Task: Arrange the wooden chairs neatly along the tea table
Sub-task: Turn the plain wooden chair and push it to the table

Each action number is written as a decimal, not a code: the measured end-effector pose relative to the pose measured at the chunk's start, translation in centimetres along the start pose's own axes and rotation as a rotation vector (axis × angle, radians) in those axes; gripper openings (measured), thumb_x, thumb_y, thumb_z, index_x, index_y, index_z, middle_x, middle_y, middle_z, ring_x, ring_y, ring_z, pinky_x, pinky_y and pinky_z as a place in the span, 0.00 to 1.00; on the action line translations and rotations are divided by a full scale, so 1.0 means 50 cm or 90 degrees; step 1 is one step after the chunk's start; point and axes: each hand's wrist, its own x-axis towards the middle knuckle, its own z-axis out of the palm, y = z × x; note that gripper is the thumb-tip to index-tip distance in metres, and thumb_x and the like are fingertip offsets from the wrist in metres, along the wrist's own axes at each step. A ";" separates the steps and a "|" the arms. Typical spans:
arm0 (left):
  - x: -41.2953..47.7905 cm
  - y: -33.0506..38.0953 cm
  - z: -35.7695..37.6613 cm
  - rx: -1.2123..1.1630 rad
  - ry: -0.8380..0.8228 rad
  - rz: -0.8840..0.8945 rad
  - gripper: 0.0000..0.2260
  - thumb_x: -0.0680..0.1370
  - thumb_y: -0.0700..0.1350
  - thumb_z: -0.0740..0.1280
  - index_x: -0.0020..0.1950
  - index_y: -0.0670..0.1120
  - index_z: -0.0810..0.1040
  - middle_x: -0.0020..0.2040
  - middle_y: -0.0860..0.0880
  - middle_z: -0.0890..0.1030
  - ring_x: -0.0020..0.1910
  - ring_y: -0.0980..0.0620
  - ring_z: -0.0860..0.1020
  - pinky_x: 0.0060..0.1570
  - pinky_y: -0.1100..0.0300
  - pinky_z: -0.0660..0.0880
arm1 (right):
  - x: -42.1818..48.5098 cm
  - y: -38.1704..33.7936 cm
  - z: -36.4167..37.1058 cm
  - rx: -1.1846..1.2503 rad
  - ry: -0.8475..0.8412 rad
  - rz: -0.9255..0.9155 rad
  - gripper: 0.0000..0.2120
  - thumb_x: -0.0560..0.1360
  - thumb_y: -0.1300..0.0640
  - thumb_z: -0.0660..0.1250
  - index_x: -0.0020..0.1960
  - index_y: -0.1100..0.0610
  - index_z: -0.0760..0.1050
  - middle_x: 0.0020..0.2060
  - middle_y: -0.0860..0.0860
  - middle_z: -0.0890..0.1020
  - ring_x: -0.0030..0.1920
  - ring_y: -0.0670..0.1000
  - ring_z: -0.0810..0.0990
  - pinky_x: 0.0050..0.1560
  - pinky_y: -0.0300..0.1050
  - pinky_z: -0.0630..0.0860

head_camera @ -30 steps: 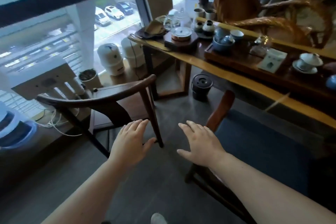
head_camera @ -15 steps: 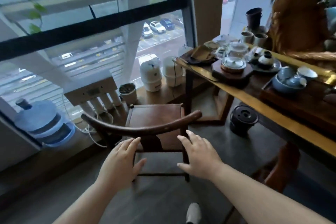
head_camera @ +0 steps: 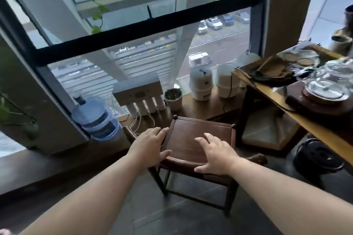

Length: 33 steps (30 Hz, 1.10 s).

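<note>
A dark wooden chair (head_camera: 198, 139) with a curved back rail stands in front of me, its seat facing the window. My left hand (head_camera: 150, 146) lies over the left part of the rail, fingers curled on the far side and thumb on the near side. On the right part of the rail sits my right hand (head_camera: 216, 156), fingers spread over the seat and thumb against the rail's near edge. The tea table (head_camera: 315, 132), with a yellow wooden edge, runs along the right. The chair sits just left of its end leg.
A low wooden sill along the window carries a blue water jug (head_camera: 95, 118), a white filter unit (head_camera: 138, 91), a small plant pot (head_camera: 172, 97) and two white tanks (head_camera: 200, 84). A black round pot (head_camera: 317, 156) stands under the table. Glass teaware (head_camera: 324, 90) crowds the tabletop.
My view swung left from the table to the window-side chair. Both hands moved forward from open in the air onto the chair's back rail.
</note>
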 end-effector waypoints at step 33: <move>0.169 -0.197 0.152 0.184 -0.394 0.350 0.14 0.69 0.55 0.68 0.53 0.53 0.79 0.48 0.49 0.82 0.46 0.44 0.81 0.43 0.55 0.76 | 0.094 -0.062 0.017 0.057 -0.403 0.269 0.15 0.60 0.46 0.72 0.44 0.51 0.81 0.35 0.47 0.82 0.37 0.49 0.81 0.39 0.43 0.80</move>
